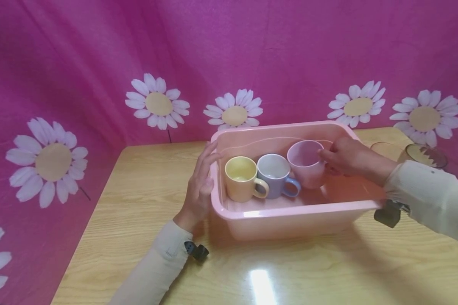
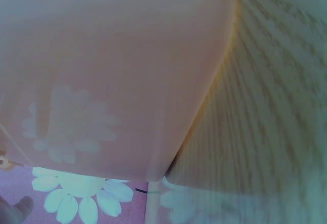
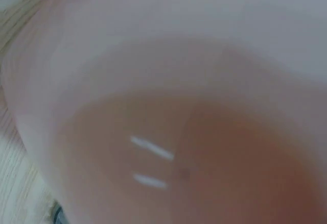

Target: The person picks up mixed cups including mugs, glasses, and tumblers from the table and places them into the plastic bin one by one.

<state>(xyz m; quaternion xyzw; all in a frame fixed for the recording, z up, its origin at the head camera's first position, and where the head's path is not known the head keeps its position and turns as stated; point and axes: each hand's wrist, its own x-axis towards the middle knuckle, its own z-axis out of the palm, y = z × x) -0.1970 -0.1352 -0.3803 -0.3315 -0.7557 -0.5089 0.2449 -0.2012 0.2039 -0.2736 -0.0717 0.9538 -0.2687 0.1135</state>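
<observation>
A pink basin (image 1: 305, 209) stands on the wooden table, with three mugs upright in it. The yellow mug (image 1: 238, 190) is leftmost, the blue mug (image 1: 271, 186) is in the middle, and both handles point right. Beside the blue one is a pink mug (image 1: 307, 173), tilted slightly. My right hand (image 1: 343, 156) grips that pink mug at its handle side, reaching over the basin's right rim; its fingers hide the handle. Against the left rim rests my left hand (image 1: 200, 186), fingers extended. The left wrist view shows the basin's outer wall (image 2: 112, 71) close up.
Behind the right forearm stand a dark-rimmed clear glass (image 1: 423, 154) and an amber-rimmed glass (image 1: 385, 148), partly hidden. A magenta cloth (image 1: 290, 63) with white daisies hangs along the table's back and left edges. Wooden tabletop (image 1: 149, 195) extends left of the basin.
</observation>
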